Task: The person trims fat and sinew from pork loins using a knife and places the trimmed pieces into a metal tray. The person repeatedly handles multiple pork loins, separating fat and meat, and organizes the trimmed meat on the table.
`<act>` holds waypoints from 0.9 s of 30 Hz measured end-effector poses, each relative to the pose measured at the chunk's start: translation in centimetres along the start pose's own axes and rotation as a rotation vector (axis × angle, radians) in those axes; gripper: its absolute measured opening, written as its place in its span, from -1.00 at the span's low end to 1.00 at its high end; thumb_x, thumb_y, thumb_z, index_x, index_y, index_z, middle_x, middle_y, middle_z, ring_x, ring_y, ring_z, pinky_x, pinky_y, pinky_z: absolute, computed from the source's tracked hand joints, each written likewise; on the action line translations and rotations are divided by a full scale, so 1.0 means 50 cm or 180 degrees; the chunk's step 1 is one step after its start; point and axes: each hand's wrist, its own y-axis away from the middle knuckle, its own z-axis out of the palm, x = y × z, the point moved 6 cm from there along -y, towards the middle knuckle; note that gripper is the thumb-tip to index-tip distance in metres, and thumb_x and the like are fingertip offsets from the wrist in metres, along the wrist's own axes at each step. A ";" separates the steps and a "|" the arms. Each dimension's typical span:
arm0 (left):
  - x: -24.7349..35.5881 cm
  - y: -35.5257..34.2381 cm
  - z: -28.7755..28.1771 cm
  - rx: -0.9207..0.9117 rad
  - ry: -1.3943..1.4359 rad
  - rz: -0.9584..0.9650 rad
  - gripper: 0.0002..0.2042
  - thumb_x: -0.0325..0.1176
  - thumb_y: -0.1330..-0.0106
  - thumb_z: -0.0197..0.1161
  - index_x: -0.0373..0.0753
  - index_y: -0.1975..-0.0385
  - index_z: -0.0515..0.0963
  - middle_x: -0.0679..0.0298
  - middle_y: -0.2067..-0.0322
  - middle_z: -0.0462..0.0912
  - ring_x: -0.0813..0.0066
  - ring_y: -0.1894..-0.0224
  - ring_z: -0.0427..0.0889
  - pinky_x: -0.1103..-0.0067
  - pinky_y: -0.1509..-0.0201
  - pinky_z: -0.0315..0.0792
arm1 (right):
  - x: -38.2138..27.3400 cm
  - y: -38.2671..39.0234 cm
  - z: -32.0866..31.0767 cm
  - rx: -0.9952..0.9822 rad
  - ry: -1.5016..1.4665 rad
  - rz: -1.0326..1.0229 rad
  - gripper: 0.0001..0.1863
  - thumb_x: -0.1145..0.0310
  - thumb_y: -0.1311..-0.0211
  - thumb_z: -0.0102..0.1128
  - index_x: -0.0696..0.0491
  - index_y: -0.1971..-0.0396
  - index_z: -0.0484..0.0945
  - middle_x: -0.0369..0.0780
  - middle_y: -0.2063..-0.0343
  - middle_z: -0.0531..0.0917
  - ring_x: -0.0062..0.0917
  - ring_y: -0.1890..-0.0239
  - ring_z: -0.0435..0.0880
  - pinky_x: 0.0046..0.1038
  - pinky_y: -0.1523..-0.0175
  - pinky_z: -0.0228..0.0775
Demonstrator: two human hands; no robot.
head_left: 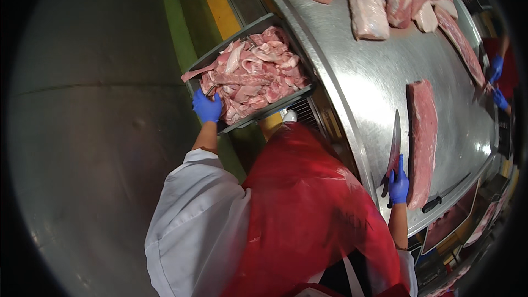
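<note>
My left hand (207, 105), in a blue glove, is at the near left end of a dark grey crate (258, 116) heaped with pink meat trimmings (256, 71). Its fingers curl against the pile, and a thin metal piece (210, 89) shows beside the thumb; what it grips is mostly hidden. In my right hand (399, 186), also gloved in blue, is a long-bladed knife (396, 137), blade pointing away from me over the steel table. The index finger stretches along the knife. Just right of the blade lies a long pork loin (422, 137).
Large meat cuts (371, 5) crowd the far end of the steel table (352, 71). A black-handled knife (432, 204) rests by the near right edge. Across the table, another person's blue-gloved hands (498, 80) touch a long meat strip (461, 47).
</note>
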 end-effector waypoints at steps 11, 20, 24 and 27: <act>-0.145 -0.039 0.067 -0.1898 -0.1027 0.0559 -0.68 -0.07 -0.28 0.23 -0.18 0.15 0.62 0.10 0.18 0.65 0.03 0.00 0.56 0.18 -0.12 0.38 | -0.360 -0.191 0.045 0.0875 0.0903 -0.1362 -0.31 0.41 -0.25 0.17 0.20 -0.38 0.23 0.16 -0.24 0.36 0.05 -0.27 0.35 -0.10 -0.34 0.19; -0.049 -0.107 -0.318 -0.1908 -0.1512 0.0922 -0.69 -0.08 -0.42 0.14 -0.24 0.35 0.54 0.04 0.37 0.60 0.03 0.44 0.68 0.29 0.35 0.60 | -1.096 -0.357 0.429 -0.0915 0.0603 -0.3658 -0.23 0.24 -0.16 0.27 -0.11 -0.41 0.24 -0.06 -0.37 0.30 -0.11 -0.42 0.24 0.11 -0.40 0.12; -0.037 -0.096 -0.394 -0.2187 -0.1532 0.0791 -0.72 -0.11 -0.43 0.13 -0.21 0.36 0.54 0.05 0.33 0.60 0.04 0.46 0.68 0.26 0.37 0.59 | -1.097 -0.430 0.566 -0.0938 0.1403 -0.2587 -0.22 0.23 -0.14 0.28 -0.27 -0.41 0.25 -0.10 -0.42 0.22 -0.02 -0.43 0.19 0.31 -0.36 0.06; -0.045 -0.068 -0.439 -0.2324 -0.1428 0.0667 -0.71 -0.10 -0.42 0.13 -0.22 0.36 0.54 0.06 0.32 0.61 0.04 0.46 0.68 0.27 0.36 0.59 | -1.043 -0.474 0.569 -0.1189 0.1288 -0.2091 -0.27 0.27 -0.14 0.26 -0.38 -0.37 0.31 -0.14 -0.43 0.18 0.04 -0.41 0.21 0.32 -0.28 0.19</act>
